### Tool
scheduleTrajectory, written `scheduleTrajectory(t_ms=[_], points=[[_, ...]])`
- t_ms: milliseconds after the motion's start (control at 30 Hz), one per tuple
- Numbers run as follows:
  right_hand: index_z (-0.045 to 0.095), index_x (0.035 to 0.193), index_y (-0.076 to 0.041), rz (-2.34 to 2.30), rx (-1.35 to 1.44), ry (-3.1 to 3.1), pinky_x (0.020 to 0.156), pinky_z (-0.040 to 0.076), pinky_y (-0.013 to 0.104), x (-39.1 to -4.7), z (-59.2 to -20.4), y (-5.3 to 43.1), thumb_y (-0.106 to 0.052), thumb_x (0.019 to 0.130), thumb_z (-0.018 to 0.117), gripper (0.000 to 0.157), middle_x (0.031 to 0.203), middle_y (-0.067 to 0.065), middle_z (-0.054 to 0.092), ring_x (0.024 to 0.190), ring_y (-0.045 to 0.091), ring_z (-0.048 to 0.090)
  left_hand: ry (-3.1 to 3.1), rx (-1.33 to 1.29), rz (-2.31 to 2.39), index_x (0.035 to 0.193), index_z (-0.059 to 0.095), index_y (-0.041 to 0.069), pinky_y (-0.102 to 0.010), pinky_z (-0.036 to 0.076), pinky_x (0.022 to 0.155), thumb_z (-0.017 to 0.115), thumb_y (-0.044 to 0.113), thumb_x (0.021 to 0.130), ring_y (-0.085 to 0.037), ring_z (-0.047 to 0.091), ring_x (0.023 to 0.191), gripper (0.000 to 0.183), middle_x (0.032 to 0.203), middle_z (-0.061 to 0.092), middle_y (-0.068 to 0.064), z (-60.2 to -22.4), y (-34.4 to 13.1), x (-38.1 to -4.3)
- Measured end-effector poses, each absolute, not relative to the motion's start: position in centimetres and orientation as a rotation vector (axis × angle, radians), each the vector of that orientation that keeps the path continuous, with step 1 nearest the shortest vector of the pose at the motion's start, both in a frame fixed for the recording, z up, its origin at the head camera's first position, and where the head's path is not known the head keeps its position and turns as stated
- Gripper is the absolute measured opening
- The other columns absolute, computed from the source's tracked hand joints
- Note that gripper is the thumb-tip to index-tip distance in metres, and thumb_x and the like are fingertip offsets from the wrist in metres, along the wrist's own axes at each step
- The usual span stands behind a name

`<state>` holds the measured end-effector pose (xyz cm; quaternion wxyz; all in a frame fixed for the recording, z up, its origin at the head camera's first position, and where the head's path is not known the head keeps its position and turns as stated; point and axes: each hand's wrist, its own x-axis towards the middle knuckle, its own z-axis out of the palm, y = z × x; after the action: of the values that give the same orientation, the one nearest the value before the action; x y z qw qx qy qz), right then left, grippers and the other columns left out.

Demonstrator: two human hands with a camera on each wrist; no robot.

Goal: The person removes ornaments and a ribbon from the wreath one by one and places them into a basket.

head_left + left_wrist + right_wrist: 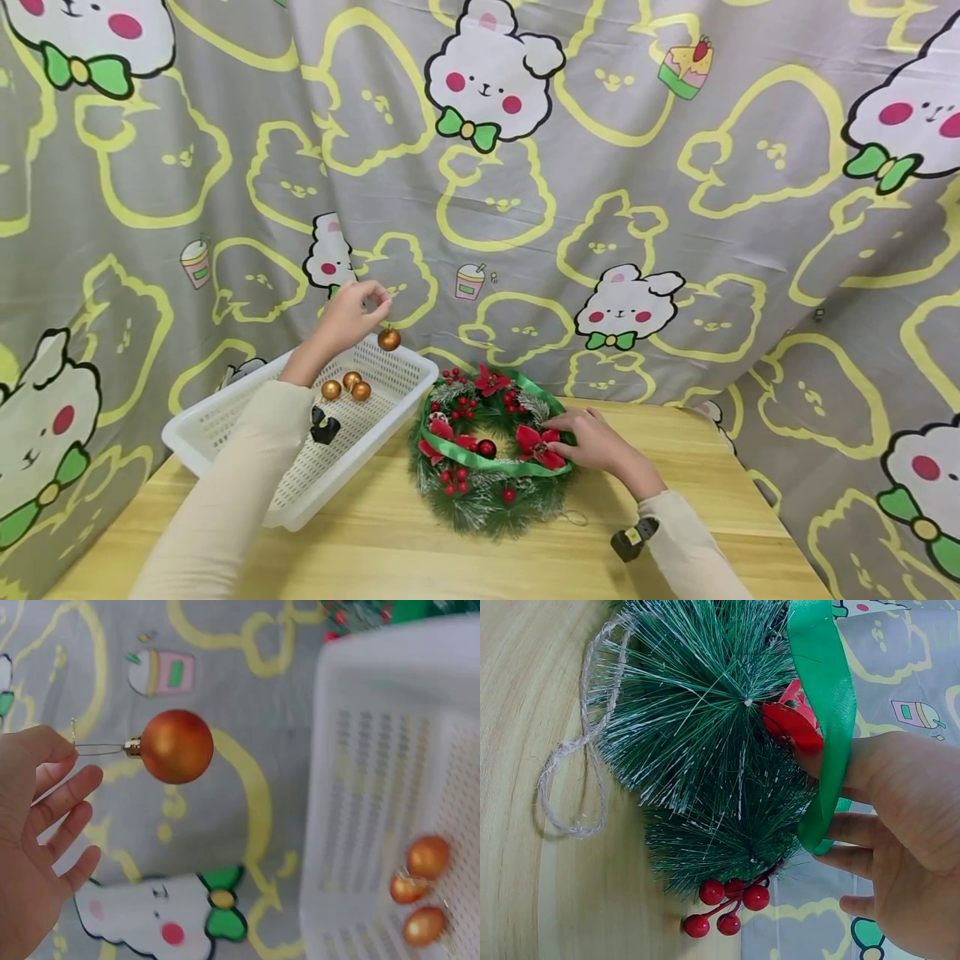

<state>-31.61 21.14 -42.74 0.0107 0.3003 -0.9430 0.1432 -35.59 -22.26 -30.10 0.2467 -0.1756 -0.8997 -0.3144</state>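
My left hand (351,318) is raised over the far end of a white basket (300,510). Its thumb and index finger pinch the thin hanging loop of a copper-gold Christmas bauble (177,747), which dangles below the fingers. The right hand (598,446) grips the right side of a green Christmas wreath (491,515), its thumb by a red poinsettia (537,447). Against those fingers lies a green satin ribbon (829,697), which runs round the wreath. Red berries (756,898) and a dark red bauble (487,449) also decorate it; the right fingertips are partly hidden behind ribbon and needles.
Several copper-gold baubles (331,390) lie inside the perforated basket, left of the wreath. A twine loop (592,750) trails from the wreath onto the wooden table (675,433). Close behind the table hangs a grey cartoon-print curtain (510,275).
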Motion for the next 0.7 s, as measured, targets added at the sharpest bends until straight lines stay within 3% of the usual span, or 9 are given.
scheduleTrajectory(t_ms=[233, 533, 700], points=[[0.071, 0.129, -0.011, 0.441, 0.933, -2.941, 0.112, 0.026, 0.073, -31.6, -42.8, 21.1, -0.027, 0.097, 0.07, 0.036, 0.133, 0.012, 0.068, 0.133, 0.04, 0.054, -2.393, -0.387, -0.793, 0.092, 0.067, 0.004, -0.048, 0.04, 0.086, 0.058, 0.013, 0.099, -0.035, 0.053, 0.098, 0.014, 0.095, 0.069, -0.016, -32.2, -24.9, -35.5], [0.071, 0.129, -0.011, 0.45, 0.926, -2.943, 0.112, 0.025, 0.073, -31.5, -42.7, 21.2, -0.027, 0.097, 0.071, 0.036, 0.132, 0.012, 0.068, 0.132, 0.039, 0.055, -2.321, -0.207, -0.681, 0.089, 0.064, 0.002, -0.054, 0.039, 0.09, 0.058, 0.01, 0.094, -0.038, 0.052, 0.099, 0.012, 0.088, 0.066, -0.017, -36.1, -28.0, -35.9], [0.07, 0.129, -0.01, 0.468, 0.924, -2.94, 0.113, 0.024, 0.073, -31.3, -42.7, 21.1, -0.025, 0.097, 0.071, 0.036, 0.132, 0.013, 0.068, 0.132, 0.04, 0.055, -2.289, -0.146, -0.65, 0.086, 0.063, 0.002, -0.053, 0.039, 0.084, 0.058, 0.009, 0.095, -0.037, 0.051, 0.094, 0.012, 0.087, 0.066, -0.019, -38.4, -29.1, -36.2]])
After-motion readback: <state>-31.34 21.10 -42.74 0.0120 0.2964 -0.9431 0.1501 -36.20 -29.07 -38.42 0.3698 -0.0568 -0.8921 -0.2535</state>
